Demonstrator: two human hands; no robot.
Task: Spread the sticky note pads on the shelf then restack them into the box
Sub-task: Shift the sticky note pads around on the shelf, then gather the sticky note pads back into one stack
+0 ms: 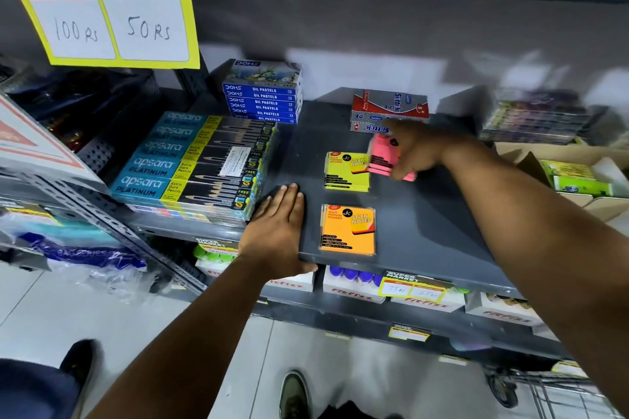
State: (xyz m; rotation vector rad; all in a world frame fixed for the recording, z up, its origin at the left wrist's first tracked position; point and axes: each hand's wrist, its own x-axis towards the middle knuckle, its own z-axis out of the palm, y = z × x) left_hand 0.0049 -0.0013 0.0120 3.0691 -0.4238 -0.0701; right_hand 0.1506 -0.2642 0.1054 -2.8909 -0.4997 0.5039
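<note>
While the spreading step is under way, the right hand [413,150] grips a pink sticky note pad stack [384,160] over the middle of the grey shelf [425,214], just right of the yellow pad.

- Yellow sticky note pad [347,171]: square, shrink-wrapped, glossy; lies flat mid-shelf.
- Orange sticky note pad [348,230]: same form; flat, close to the front edge.
- Left hand [279,224]: released, palm flat on the shelf at the front edge, beside the pencil boxes [194,160], grasping nothing.
- Cardboard box [578,177]: open, off the right end of the shelf, green pads inside.

Handling note: set the pink stack down flat in bare shelf space, apart from its neighbours; the slick wrap likely slides, so lower rather than drop. Shelf surface is smooth painted metal, by its look.
</note>
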